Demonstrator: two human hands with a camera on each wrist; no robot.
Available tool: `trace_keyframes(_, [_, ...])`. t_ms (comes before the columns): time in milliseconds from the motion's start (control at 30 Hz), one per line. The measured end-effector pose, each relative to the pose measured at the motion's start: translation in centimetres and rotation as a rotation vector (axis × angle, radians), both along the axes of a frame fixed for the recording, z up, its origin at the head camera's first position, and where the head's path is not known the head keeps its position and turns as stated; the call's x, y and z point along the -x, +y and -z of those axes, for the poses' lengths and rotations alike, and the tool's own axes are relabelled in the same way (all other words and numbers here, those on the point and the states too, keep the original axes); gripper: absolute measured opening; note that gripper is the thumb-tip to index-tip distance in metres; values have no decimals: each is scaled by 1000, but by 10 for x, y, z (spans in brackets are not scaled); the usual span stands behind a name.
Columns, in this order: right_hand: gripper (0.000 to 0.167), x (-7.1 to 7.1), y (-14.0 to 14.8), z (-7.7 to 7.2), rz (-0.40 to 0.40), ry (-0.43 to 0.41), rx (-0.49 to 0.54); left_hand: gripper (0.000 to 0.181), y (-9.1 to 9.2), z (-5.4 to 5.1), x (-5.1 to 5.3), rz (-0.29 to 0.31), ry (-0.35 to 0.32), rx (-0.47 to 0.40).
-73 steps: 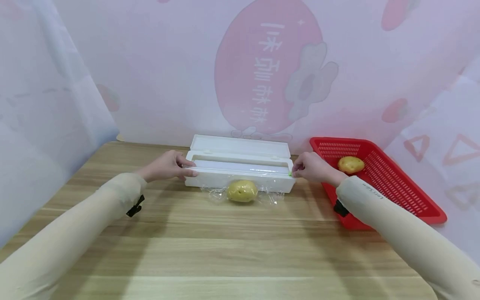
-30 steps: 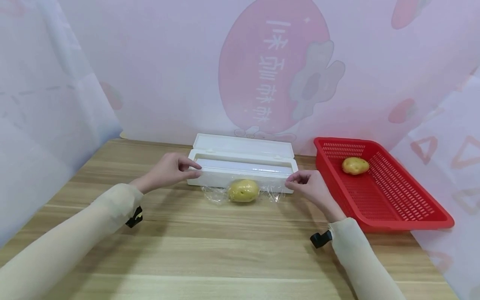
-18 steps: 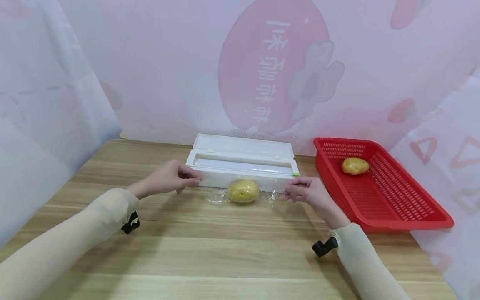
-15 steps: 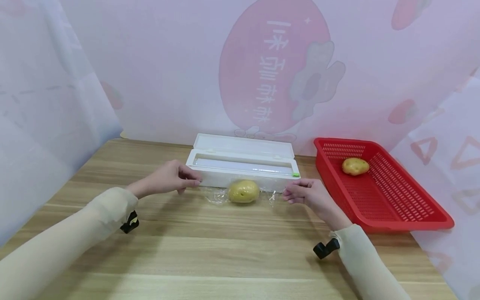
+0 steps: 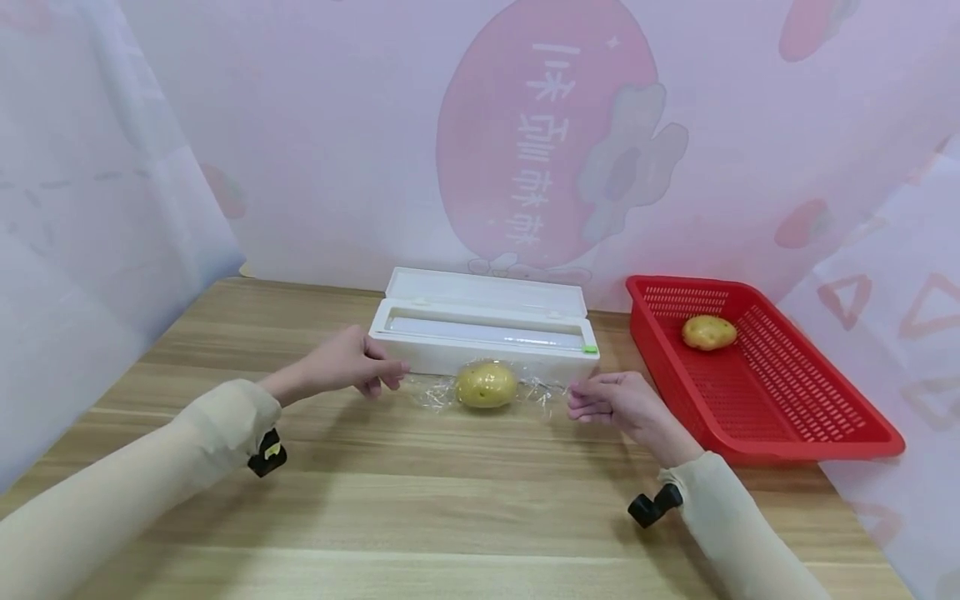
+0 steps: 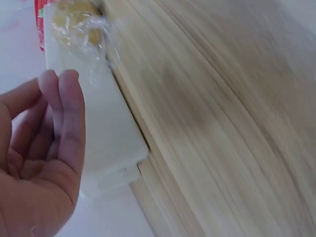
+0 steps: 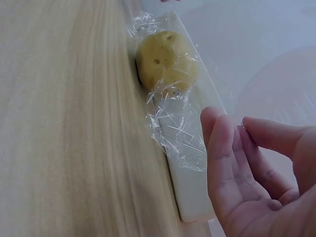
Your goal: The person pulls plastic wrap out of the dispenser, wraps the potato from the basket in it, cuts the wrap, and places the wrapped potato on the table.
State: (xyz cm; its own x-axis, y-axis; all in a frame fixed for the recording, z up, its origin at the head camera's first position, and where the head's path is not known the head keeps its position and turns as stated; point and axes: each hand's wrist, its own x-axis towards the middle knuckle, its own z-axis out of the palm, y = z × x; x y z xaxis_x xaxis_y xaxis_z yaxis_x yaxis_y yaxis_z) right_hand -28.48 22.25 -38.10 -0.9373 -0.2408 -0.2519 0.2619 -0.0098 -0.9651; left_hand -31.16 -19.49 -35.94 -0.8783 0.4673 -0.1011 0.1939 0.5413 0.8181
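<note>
Printed cloth (image 5: 322,150) hangs behind the wooden table (image 5: 450,517); red basket (image 5: 678,383) at its back right corner. Left hand (image 5: 348,363), right hand (image 5: 618,403): fingers bent, grip on film (image 7: 180,140) unclear.

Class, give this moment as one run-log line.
left hand, right hand: near clear film, grip unclear; potato: in film, before open box; other potato: in red basket
</note>
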Motion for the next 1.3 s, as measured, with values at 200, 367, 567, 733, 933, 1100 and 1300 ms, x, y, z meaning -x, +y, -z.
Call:
trace_keyframes(200, [21, -5, -6, 5, 2, 75, -212, 15, 11, 2, -1, 0, 71, 48])
trace_keyframes(367, [16, 0, -15, 6, 25, 166, -433, 6, 19, 7, 5, 64, 123, 103])
trace_keyframes(567, [9, 8, -23, 6, 18, 267, -572, 29, 23, 13, 10, 90, 122, 155])
trace_keyframes(733, [8, 12, -22, 3, 25, 247, -646, 38, 20, 15, 12, 77, 122, 175])
trace_keyframes(933, [8, 16, -20, 0, 14, 232, -720, 41, 18, 15, 12, 46, 120, 196])
trace_keyframes(1100, [6, 19, -21, 1, -6, 262, -768, 38, 19, 19, 14, 24, 197, 231])
trace_keyframes(1300, [6, 20, -22, 1, -47, 297, -815, 27, 21, 25, 17, 10, 214, 267])
